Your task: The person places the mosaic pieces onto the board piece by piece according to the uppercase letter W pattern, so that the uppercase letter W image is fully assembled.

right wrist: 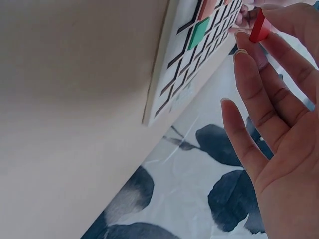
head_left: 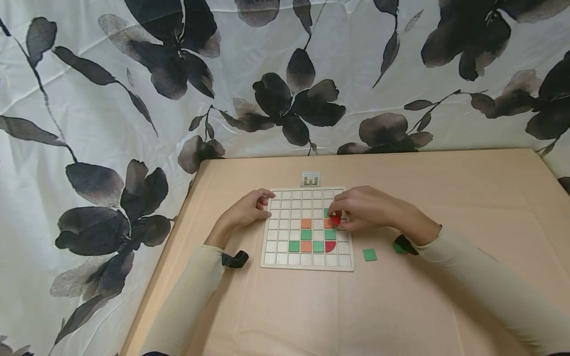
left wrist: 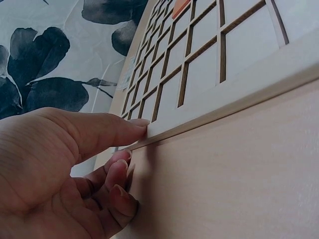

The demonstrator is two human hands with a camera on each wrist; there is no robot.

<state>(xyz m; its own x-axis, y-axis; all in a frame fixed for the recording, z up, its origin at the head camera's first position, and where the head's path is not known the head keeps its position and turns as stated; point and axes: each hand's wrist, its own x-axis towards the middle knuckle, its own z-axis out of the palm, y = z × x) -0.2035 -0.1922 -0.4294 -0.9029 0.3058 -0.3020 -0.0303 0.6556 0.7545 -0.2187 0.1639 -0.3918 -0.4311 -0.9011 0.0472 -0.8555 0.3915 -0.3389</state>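
Observation:
A white grid board [head_left: 273, 258] lies on the table with green and orange squares and a red quarter-round tile [head_left: 330, 245] set in its cells. My left hand [head_left: 246, 213] grips the board's left edge; in the left wrist view the thumb [left wrist: 119, 130] lies on the rim and the other fingers curl beside and below it. Over the right part of the board, my right hand [head_left: 367, 207] pinches a red tile [right wrist: 259, 27] between thumb and fingertips. In the head view that red tile overlaps an orange square [head_left: 328, 223], and the hand covers several cells at the right.
A loose green tile [head_left: 369, 254] lies right of the board, and another green tile [head_left: 399, 248] is partly hidden under the right wrist strap. Beyond the board's far edge is a small patterned card [head_left: 310, 179]. A floral cloth [head_left: 267, 59] hangs behind the table.

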